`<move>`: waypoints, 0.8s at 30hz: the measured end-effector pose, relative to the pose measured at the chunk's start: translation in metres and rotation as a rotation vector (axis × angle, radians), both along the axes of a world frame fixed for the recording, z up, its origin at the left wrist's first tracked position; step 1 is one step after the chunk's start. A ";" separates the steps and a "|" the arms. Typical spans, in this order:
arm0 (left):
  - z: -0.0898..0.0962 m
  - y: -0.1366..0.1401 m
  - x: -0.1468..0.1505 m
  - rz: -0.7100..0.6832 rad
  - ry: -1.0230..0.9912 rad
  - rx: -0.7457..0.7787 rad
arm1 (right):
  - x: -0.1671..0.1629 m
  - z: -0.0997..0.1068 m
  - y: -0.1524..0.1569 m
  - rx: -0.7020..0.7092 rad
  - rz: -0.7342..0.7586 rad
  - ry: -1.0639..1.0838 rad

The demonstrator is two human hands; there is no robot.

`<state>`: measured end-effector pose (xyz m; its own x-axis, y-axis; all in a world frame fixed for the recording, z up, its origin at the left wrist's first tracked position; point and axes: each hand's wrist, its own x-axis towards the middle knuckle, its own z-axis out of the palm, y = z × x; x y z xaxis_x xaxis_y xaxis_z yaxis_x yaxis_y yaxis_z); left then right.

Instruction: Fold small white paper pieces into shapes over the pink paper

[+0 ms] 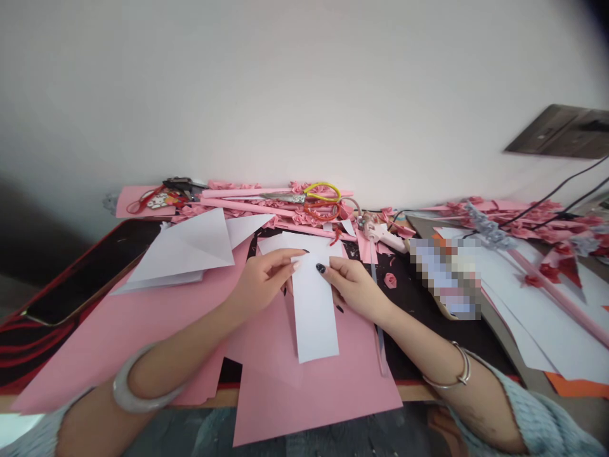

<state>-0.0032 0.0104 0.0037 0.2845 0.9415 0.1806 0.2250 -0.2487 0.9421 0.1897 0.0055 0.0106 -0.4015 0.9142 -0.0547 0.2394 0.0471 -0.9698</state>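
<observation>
A narrow white paper strip (316,324) hangs between my hands, its lower end toward me. My left hand (266,276) pinches its upper left corner between thumb and fingers. On the opposite edge, my right hand (354,282) grips the strip with the thumb in front and the fingers behind. Beneath the strip lies a pink paper sheet (309,406) that overhangs the table's front edge. More white paper (280,243) lies just behind my hands. A folded white sheet (183,247) rests on pink paper to the left.
Scissors (323,193) with yellow and red handles lie on rolled pink paper sticks along the wall. A pale pink glue gun (383,235) is right of them. A dark tablet (90,273) lies left. Right are a blurred-out phone-like object (445,279) and white sheets (523,304).
</observation>
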 end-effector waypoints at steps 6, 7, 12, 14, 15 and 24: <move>-0.001 0.001 0.001 -0.004 -0.027 -0.033 | 0.000 0.000 -0.001 0.177 -0.090 0.048; -0.001 0.001 0.001 -0.001 -0.031 -0.039 | 0.000 0.001 -0.001 0.200 -0.098 0.044; 0.001 0.000 0.001 0.004 -0.045 -0.075 | 0.000 0.003 -0.003 0.235 -0.109 0.018; 0.001 0.000 0.001 -0.001 -0.037 -0.086 | 0.000 0.003 -0.003 0.237 -0.118 0.026; 0.001 0.000 0.001 -0.001 -0.035 -0.088 | 0.000 0.003 -0.003 0.237 -0.125 0.033; 0.001 -0.001 0.001 -0.036 -0.024 -0.103 | 0.000 -0.001 -0.002 0.219 -0.161 0.056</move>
<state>-0.0022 0.0097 0.0044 0.3157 0.9446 0.0903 0.1951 -0.1577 0.9680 0.1893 0.0038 0.0097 -0.2465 0.9542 0.1692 0.2075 0.2225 -0.9526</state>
